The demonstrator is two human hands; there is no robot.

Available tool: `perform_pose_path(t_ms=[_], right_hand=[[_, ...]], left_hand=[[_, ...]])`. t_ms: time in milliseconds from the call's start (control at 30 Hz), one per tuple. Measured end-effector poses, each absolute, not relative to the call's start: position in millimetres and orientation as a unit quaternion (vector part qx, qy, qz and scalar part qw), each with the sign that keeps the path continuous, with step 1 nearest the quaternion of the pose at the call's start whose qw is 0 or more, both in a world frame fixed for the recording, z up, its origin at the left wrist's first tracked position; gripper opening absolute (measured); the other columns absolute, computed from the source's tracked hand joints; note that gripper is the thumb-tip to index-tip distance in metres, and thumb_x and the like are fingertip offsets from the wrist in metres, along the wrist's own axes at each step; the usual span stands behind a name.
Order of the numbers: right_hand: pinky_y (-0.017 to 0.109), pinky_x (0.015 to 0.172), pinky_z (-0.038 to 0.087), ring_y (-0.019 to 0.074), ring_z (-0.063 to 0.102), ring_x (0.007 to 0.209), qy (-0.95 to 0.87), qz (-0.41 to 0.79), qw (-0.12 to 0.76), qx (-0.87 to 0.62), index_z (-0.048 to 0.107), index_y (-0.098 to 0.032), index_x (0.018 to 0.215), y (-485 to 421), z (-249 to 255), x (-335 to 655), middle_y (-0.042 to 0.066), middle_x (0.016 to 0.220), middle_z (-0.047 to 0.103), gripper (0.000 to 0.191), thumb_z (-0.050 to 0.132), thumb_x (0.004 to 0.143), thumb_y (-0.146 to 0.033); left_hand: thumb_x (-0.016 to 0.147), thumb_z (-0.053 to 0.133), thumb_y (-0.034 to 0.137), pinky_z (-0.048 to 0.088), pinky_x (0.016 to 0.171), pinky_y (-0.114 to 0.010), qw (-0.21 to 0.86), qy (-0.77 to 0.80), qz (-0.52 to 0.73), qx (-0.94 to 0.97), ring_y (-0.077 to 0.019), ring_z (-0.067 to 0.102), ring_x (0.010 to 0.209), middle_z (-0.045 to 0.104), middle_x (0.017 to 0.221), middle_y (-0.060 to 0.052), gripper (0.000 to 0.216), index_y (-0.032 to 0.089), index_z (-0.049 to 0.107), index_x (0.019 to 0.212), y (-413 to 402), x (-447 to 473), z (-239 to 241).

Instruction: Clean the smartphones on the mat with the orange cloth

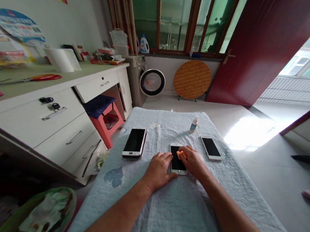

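A white smartphone (177, 167) with a dark screen lies flat on the cloth-covered table. My left hand (159, 170) grips it at the left side, fingertips along the edge and thumb by the bottom corner. Between the fingers of my right hand (194, 160) is a small orange cloth (181, 154), pressed against the screen; part of it is hidden by the fingers. To the right lies a second white smartphone (211, 148). On the left, a larger white phone (134, 142) rests on top of a dark one. A small spray bottle (193, 124) stands upright behind the right hand.
A pale blue quilted cloth (168, 215) covers the table. Left are a white desk (71, 117), a pink stool (108, 123) and a waste bin (73, 204). Behind stand a washing machine (135, 74) with its door open and a round wooden tabletop (192, 78).
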State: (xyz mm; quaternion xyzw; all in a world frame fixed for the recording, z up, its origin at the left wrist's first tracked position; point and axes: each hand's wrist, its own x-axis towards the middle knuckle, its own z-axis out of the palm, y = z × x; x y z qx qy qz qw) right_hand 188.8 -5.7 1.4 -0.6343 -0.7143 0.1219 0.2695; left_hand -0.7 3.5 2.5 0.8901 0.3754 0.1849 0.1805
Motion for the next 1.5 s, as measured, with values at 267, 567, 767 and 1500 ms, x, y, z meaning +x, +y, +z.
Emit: perform_pose_path(t_ms=[267,567,767,1500], right_hand=[[0.024,0.068,0.04,0.0136,0.056,0.073,-0.711,0.167,0.326,-0.6,0.064,-0.021,0.081,0,-2,193,0.001,0.079,0.06,0.018,0.048,0.087,-0.027],[0.021,0.066,0.039,0.0106,0.053,0.069,-0.723,0.136,0.281,-0.617,0.063,-0.021,0.079,-2,-1,187,0.0,0.082,0.052,0.024,0.042,0.091,-0.025],[0.02,0.067,0.039,0.0105,0.053,0.071,-0.745,0.133,0.248,-0.605,0.066,-0.022,0.085,-7,7,184,0.002,0.086,0.052,0.022,0.044,0.091,-0.025],[0.023,0.056,0.025,0.011,0.046,0.064,-0.652,0.054,0.225,-0.722,0.063,-0.021,0.084,3,2,187,0.0,0.079,0.052,0.021,0.043,0.091,-0.025]], left_hand=[[0.072,0.071,0.047,0.038,0.097,-0.041,0.193,0.372,0.186,0.889,-0.028,0.05,0.112,0.054,0.128,-0.008,0.062,0.022,0.05,0.125,3,-1,4],[0.073,0.07,0.047,0.037,0.099,-0.041,0.188,0.375,0.182,0.889,-0.0285,0.048,0.115,0.053,0.131,-0.009,0.062,0.02,0.051,0.125,3,-2,2],[0.072,0.071,0.044,0.037,0.098,-0.04,0.183,0.372,0.184,0.891,-0.0275,0.049,0.113,0.053,0.13,-0.008,0.062,0.019,0.05,0.125,3,-2,3],[0.071,0.073,0.044,0.039,0.098,-0.041,0.176,0.366,0.183,0.895,-0.0281,0.05,0.111,0.055,0.128,-0.008,0.061,0.016,0.054,0.122,4,-2,3]])
